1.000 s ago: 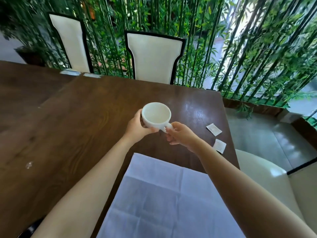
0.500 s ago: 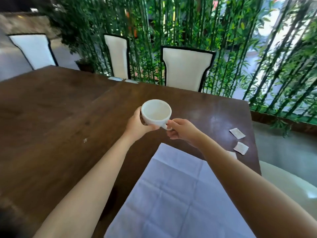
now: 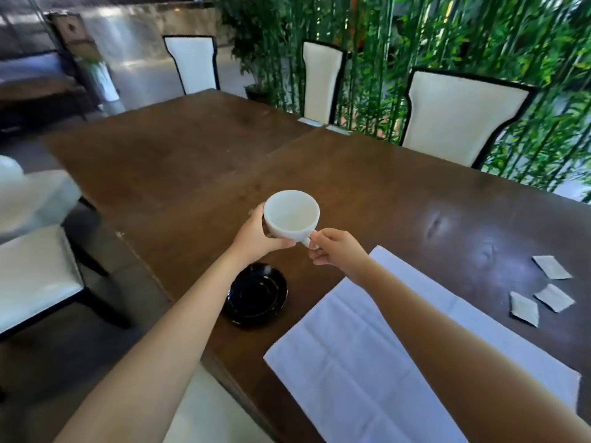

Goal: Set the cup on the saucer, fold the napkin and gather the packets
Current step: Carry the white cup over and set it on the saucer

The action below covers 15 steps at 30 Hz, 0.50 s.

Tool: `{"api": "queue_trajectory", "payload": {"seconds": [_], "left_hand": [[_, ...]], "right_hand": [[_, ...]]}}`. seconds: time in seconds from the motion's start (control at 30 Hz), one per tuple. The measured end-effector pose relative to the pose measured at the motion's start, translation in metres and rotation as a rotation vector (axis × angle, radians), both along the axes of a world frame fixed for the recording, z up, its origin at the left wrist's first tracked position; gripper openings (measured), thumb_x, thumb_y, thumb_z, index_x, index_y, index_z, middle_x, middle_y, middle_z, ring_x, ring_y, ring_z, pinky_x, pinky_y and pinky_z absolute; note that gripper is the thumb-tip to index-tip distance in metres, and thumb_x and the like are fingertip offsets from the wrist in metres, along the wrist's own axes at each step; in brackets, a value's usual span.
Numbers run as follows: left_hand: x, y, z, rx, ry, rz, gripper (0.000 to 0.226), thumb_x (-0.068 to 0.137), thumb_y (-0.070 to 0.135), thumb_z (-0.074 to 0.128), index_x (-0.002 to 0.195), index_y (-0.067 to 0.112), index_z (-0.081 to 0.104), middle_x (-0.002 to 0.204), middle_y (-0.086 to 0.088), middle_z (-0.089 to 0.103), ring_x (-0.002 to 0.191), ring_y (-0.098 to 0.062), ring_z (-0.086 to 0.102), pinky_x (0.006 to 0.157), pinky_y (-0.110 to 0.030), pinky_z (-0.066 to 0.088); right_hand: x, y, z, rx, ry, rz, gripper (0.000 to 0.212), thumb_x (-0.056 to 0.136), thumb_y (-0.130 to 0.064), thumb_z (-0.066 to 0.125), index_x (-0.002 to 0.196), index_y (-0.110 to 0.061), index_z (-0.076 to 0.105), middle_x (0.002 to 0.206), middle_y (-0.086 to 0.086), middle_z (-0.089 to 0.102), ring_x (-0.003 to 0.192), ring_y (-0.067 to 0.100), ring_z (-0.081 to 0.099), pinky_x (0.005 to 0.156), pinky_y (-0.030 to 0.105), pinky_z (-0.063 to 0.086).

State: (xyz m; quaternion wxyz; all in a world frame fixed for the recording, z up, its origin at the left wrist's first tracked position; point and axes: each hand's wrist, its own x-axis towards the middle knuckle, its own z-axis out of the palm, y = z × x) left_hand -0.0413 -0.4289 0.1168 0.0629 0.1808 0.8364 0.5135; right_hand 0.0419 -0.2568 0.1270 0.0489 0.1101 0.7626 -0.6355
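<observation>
**Cup held aloft above a dark wooden table, saucer waiting below**

A person holds a white cup (image 3: 291, 216) in both bare hands over a long brown table (image 3: 367, 193). The left hand (image 3: 256, 236) wraps the cup's near-left side, fingers curled under its base and thumb against the wall. The right hand (image 3: 335, 251) pinches the cup's small handle between thumb and forefinger, the other fingers tucked beneath. The cup sits upright, its mouth open to the camera and its inside bare, clear of the tabletop.

Below and nearer the person lies a glossy black saucer (image 3: 259, 295) close to the table's left edge — partly crossed by the left forearm and apart from the cup. Just right of the saucer a pale napkin (image 3: 351, 362) is spread flat and unfolded, its crease lines showing; the right forearm passes over its upper part.

Well to the right, three small pale packets lie loose on the wood: one farther off (image 3: 551, 266), and two close together nearer the table's front (image 3: 555, 297) (image 3: 524, 308) — the nearer pair almost touching at their corners.

White-backed chairs with black frames stand along the far side of the table (image 3: 460, 116) (image 3: 323, 81) (image 3: 193, 63), in front of a screen of green bamboo (image 3: 479, 36). Another white seat (image 3: 35, 276) stands at the left, beside the table's edge.
</observation>
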Motion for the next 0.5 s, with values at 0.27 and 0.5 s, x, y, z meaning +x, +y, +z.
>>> {"api": "queue_trajectory", "payload": {"seconds": [0.27, 0.5], "left_hand": [[0.014, -0.055, -0.045, -0.017, -0.051, 0.100, 0.089, 0.055, 0.024, 0.088, 0.130, 0.026, 0.039, 0.130, 0.005, 0.048, 0.116, -0.011, 0.045, 0.082, -0.018, 0.038], [0.019, -0.078, -0.088, -0.022, -0.099, 0.151, 0.088, 0.054, 0.029, 0.089, 0.129, 0.031, 0.041, 0.132, 0.004, 0.046, 0.116, -0.010, 0.046, 0.090, -0.027, 0.043]], "right_hand": [[-0.002, -0.049, -0.046, -0.022, -0.062, 0.058, 0.027, 0.095, -0.028, 0.047, 0.077, -0.013, 0.060, 0.075, 0.004, 0.060, 0.077, 0.017, 0.059, 0.083, 0.033, 0.057], [-0.008, -0.065, -0.078, 0.085, -0.134, 0.142, 0.027, 0.095, -0.030, 0.046, 0.086, -0.010, 0.062, 0.074, 0.004, 0.059, 0.074, 0.016, 0.059, 0.079, 0.030, 0.057]]}}
